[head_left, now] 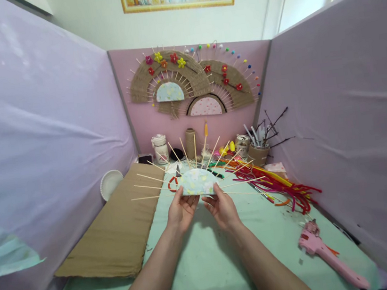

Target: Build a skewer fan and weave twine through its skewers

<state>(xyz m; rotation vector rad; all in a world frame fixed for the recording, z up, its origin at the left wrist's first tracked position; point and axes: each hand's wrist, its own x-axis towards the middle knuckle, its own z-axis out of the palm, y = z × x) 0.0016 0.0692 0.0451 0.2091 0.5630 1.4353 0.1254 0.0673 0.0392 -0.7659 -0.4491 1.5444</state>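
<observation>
Left hand point(181, 209), right hand point(222, 208) both pinching skewer fan point(198, 181) by lower edge, above table point(209, 266). You seem mid-check of spokes; next move needs level, gentle grip.

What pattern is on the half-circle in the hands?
The half-circle is pale blue with pastel blotches; head view.

No word, brand or number can be read anywhere in view. The tin point(242, 145) at the back has a printed wrapper — its marks are too small to make out.
</observation>
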